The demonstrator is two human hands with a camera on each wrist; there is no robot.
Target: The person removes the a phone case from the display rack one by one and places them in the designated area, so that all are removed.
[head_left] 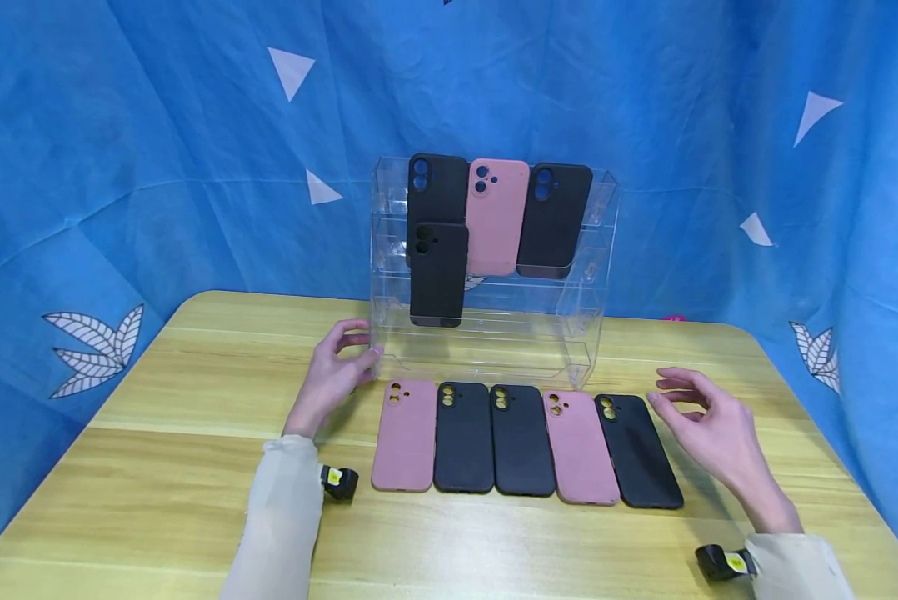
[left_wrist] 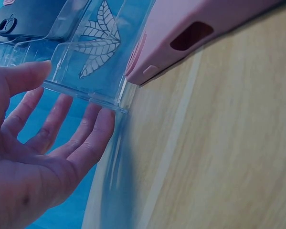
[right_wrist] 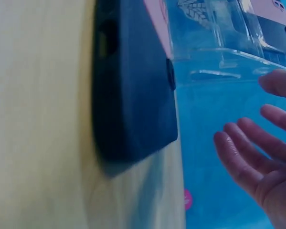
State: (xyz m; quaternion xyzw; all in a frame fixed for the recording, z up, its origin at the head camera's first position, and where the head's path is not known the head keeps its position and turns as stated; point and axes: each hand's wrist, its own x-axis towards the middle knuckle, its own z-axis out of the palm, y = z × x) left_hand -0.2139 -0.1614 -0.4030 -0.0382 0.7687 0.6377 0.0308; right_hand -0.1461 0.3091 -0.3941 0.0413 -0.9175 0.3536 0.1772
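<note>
The head view is showing both hands at once: the left hand (head_left: 332, 375) is touching the near side of a clear rack (head_left: 509, 333), and the right hand (head_left: 719, 421) is hovering just beside the far end of a row of phone cases. The left wrist view is adding what the head view is hiding: the left fingers are stretching out almost straight, tips meeting the rack's edge, thumb standing apart; whether they are pressing, I cannot tell. It is also exposing the side wall of the nearest pink case (left_wrist: 181, 43), with a dark slot. The right wrist view is showing the right fingers bending loosely, released and holding nothing, near a black case (right_wrist: 138, 86) whose thick wall is facing the camera.

From the left hand toward the right, the row is running pink, black, black, pink, black; the cases are lying flat on the wooden table (head_left: 157, 375), matte, camera cutouts pointing away from the person. Beyond the row, between the hands, the rack is holding a black, a pink and a black case on top, with the last one leaning right; another black case is standing lower, on the left hand's side.
</note>
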